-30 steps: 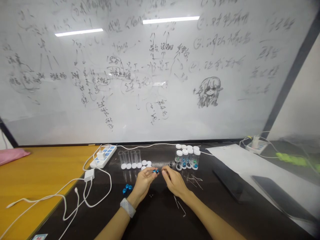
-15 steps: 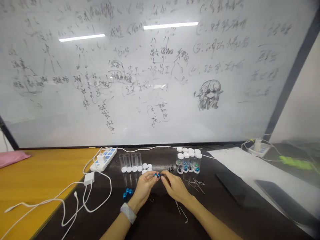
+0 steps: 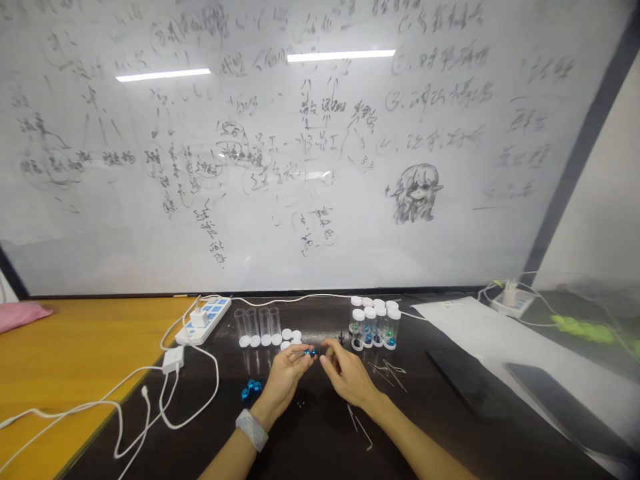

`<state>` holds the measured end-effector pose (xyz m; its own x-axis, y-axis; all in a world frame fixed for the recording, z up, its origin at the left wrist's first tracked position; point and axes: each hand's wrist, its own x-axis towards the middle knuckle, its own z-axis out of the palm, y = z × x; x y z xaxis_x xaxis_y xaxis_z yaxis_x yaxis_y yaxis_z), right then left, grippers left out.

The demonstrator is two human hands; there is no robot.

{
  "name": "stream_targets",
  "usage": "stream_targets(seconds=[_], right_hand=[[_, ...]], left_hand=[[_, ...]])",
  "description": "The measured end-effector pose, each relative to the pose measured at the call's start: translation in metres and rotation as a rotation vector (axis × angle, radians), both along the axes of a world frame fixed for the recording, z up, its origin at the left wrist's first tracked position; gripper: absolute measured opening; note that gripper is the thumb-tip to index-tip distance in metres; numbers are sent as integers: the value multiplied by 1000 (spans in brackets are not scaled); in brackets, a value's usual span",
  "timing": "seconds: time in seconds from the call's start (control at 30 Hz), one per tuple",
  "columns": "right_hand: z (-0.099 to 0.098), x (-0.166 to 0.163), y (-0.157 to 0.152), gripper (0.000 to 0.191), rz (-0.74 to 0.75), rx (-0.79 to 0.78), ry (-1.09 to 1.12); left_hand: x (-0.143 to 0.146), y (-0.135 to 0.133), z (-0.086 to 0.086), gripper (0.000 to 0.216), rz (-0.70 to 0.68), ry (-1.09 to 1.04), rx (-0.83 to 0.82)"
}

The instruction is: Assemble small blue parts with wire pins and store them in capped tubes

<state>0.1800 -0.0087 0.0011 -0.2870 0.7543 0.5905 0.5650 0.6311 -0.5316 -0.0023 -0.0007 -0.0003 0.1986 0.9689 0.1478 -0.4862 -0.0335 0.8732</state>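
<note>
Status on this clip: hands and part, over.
Left hand pinching small blue piece. Right hand close beside it, grip unclear. Loose blue beads left of hands, apart.

Clear empty plastic tubes [image 3: 257,327] stand ahead of your left hand [image 3: 286,375], white-capped filled tubes [image 3: 374,325] ahead of your right hand [image 3: 347,377]. Looped white cable [image 3: 195,407] crowds the left; the dark table [image 3: 450,427] lies bare right of your forearm.

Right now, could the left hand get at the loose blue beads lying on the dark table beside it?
Probably yes. The blue beads lie just left of the left hand on the table, nothing between them; but its fingertips pinch a small blue piece.
</note>
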Motion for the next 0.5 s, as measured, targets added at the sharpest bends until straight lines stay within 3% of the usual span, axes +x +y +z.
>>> stream_targets(seconds=[0.2, 0.4, 0.5], right_hand=[[3, -1, -1, 26, 1, 22, -21], [1, -1, 0, 18, 23, -4, -26], [0, -1, 0, 26, 2, 8, -32]], left_hand=[[-1, 1, -1, 30, -11, 12, 5], [0, -2, 1, 31, -3, 20, 13], [1, -3, 2, 32, -7, 30, 2]])
